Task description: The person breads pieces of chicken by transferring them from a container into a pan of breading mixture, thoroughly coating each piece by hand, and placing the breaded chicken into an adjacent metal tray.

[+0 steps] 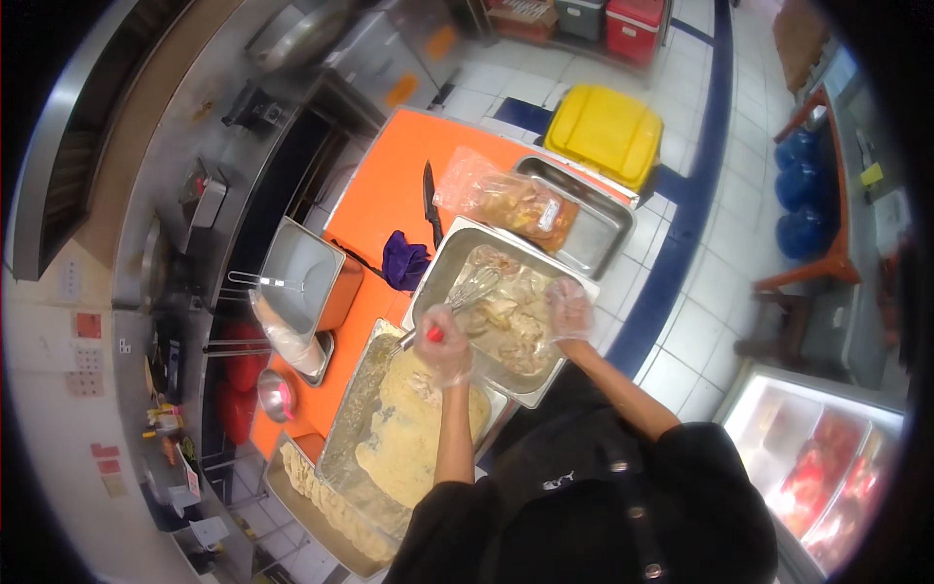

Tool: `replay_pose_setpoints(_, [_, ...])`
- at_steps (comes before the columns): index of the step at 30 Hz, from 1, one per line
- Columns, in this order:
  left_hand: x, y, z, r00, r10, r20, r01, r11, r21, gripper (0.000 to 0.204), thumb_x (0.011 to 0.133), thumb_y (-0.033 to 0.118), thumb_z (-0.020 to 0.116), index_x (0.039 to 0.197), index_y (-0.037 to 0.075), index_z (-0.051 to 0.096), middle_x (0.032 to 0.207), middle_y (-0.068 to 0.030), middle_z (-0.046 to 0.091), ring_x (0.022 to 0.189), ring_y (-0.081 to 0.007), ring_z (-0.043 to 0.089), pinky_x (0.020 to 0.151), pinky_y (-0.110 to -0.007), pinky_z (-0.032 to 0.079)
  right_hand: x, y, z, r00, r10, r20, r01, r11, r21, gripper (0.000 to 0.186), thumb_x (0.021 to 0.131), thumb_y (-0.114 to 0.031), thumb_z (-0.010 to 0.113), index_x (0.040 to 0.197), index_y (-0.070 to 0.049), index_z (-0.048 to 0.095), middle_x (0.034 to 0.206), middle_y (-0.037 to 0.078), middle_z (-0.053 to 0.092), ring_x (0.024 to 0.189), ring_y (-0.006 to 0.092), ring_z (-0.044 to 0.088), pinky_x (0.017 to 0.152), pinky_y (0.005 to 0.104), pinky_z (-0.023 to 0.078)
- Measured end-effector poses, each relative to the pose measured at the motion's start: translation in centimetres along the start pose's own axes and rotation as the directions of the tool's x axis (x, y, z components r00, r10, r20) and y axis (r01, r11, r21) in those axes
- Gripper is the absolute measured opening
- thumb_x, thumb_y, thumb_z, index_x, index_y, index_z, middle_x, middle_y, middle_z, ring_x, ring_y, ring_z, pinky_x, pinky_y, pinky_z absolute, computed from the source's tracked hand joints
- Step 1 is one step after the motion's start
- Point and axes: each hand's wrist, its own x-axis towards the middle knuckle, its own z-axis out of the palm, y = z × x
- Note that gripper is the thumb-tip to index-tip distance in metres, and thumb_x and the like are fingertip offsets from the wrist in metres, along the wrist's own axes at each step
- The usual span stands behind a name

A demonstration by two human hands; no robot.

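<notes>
The orange bench [375,170] spreads from the upper middle of the frame to the lower left. On its lower part sits a long steel pan [342,425] of pale flour [397,433], and just above that, near the centre, a squarer steel pan [440,268] holding meat pieces [513,336] in pale, wet batter.

The right grip [569,310] meets this squarer pan at its right side; how firmly the fingers close there I cannot tell. Its forearm slants up and leftward from the lower right. The left grip [445,350] is clenched around a whisk [474,289], at the squarer pan's lower-left corner, its bare forearm rising nearly upright from the bottom of the frame. Both grips wear clear plastic gloves.

The whisk's wire head lies just above and right of the left fist, over the batter pan's left half, its long axis slanting from lower left to upper right, wires toward the upper right. A small red part [434,334] shows at the fist.
</notes>
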Motion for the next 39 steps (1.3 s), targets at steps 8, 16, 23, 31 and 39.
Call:
replay_pose_setpoints(8, [4.9, 0.7, 3.7, 0.898, -0.408, -0.167, 0.430, 0.892, 0.137, 0.058, 0.095, 0.048, 0.049, 0.070, -0.004, 0.056, 0.057, -0.0191, 0.054, 0.054, -0.0322, 0.052, 0.054, -0.040, 0.040, 0.4, -1.2, -0.3, 0.998, 0.059, -0.003, -0.059, 0.995, -0.082, 0.028, 0.091, -0.027, 0.050, 0.109, -0.007, 0.060, 0.093, 0.016, 0.063, 0.088, 0.0370, 0.059, 0.077, 0.0440, 0.047])
replay_pose_setpoints(16, [1.9, 1.5, -1.2, 0.944, -0.328, -0.038, 0.330, 0.938, 0.107, 0.045, 0.098, 0.034, 0.049, 0.072, -0.001, 0.058, 0.060, -0.0065, 0.054, 0.056, -0.0203, 0.054, 0.053, -0.037, 0.041, 0.4, -2.2, -1.0, 0.986, 0.089, 0.144, -0.074, 0.992, -0.103, 0.031, 0.094, -0.025, 0.046, 0.114, -0.005, 0.060, 0.110, 0.017, 0.062, 0.102, 0.0367, 0.057, 0.089, 0.0426, 0.046])
replay_pose_setpoints(23, [-0.6, -3.9, 2.0, 0.997, -0.023, 0.068, 0.011, 0.986, 0.168, 0.042, 0.097, 0.033, 0.049, 0.075, -0.002, 0.057, 0.070, -0.0185, 0.058, 0.063, -0.0325, 0.057, 0.061, -0.042, 0.044, 0.2, -4.3, -1.5, 0.993, -0.018, 0.118, 0.028, 0.996, -0.084, 0.031, 0.092, -0.022, 0.047, 0.114, -0.004, 0.059, 0.112, 0.018, 0.061, 0.103, 0.0373, 0.057, 0.091, 0.0424, 0.045])
replay_pose_setpoints(31, [4.4, -1.3, 3.3, 0.848, -0.327, -0.417, 0.449, 0.861, 0.239, 0.054, 0.097, 0.043, 0.043, 0.070, -0.002, 0.052, 0.062, -0.0191, 0.056, 0.060, -0.0347, 0.055, 0.058, -0.043, 0.041, -0.2, -1.9, 0.0, 0.995, 0.071, 0.068, -0.067, 0.996, -0.058, 0.028, 0.091, -0.020, 0.049, 0.112, -0.005, 0.061, 0.105, 0.017, 0.062, 0.100, 0.0358, 0.058, 0.089, 0.0424, 0.046])
replay_pose_setpoints(39, [1.6, 0.2, 0.4, 0.993, -0.072, 0.093, 0.080, 0.994, -0.079, 0.028, 0.098, 0.017, 0.047, 0.079, 0.001, 0.059, 0.074, -0.0042, 0.056, 0.058, -0.0132, 0.055, 0.054, -0.028, 0.043, 0.2, -1.9, -0.7, 0.991, -0.008, 0.133, 0.029, 0.987, -0.156, 0.031, 0.089, -0.016, 0.050, 0.117, -0.006, 0.057, 0.111, 0.017, 0.061, 0.103, 0.0363, 0.057, 0.090, 0.0435, 0.046])
